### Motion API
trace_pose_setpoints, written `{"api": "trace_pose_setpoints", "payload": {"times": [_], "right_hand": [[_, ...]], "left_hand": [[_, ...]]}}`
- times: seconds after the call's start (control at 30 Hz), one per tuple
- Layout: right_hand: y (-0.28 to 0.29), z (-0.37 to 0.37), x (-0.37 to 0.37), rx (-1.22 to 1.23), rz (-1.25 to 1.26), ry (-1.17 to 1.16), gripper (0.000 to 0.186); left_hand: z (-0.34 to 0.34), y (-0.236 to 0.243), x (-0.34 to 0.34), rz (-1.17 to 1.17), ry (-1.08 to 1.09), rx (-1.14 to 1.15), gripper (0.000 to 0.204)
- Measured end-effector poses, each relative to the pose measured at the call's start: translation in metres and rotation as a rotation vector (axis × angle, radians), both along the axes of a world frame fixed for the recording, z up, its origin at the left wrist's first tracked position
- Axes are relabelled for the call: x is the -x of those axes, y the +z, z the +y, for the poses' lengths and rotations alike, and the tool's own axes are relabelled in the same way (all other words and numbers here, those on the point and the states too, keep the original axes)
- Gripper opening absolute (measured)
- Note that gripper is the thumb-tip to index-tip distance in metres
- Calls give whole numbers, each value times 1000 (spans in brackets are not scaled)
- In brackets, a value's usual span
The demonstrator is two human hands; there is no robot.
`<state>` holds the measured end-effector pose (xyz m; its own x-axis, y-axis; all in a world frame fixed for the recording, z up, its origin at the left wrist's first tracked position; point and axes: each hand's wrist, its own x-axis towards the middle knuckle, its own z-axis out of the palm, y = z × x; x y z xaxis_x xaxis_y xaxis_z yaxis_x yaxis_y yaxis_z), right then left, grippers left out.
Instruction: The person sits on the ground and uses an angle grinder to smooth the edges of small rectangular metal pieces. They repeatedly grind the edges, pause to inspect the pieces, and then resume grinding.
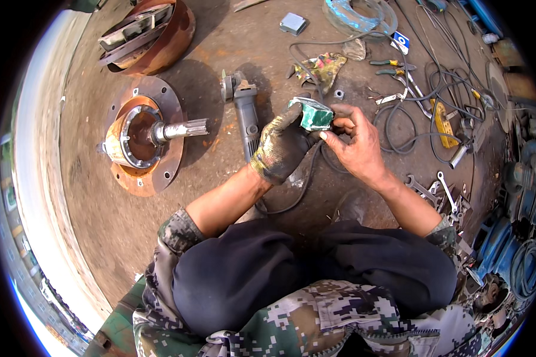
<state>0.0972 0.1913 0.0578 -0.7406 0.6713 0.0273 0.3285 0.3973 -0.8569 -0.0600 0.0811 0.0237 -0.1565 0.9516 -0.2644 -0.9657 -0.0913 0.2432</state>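
Note:
A small green-and-white box is held up in front of me, tilted, between my two hands. My left hand, in a dark, yellow-stained work glove, is closed around its left side. Bare and ungloved, my right hand has its thumb and curled fingers closed at the box's right end. Whether those fingertips also pinch something small, I cannot tell. Just left of my gloved hand, an angle grinder lies on the ground. Beyond the box are a colourful patterned work glove and a metal nut.
At left sits a rusty flanged hub with a splined shaft; behind it is a rusty drum. Pliers, tangled cables, a yellow power strip and wrenches lie at right. A grey box lies farther off.

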Motion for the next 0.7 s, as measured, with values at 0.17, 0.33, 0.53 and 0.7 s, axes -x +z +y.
{"api": "trace_pose_setpoints", "payload": {"times": [0.17,0.33,0.53,0.7], "right_hand": [[1,3,1,-31,32,8,51],[14,5,1,-50,38,77,47],[-9,25,-5,576,110,162,36],[-25,28,-9,977,-1,24,29]], "left_hand": [[-6,-6,5,-45,1,-99,45],[-7,-5,3,-55,-13,-19,52],[-12,-7,1,-28,-65,110,41],[-18,-23,-1,132,-163,243,38]]}}
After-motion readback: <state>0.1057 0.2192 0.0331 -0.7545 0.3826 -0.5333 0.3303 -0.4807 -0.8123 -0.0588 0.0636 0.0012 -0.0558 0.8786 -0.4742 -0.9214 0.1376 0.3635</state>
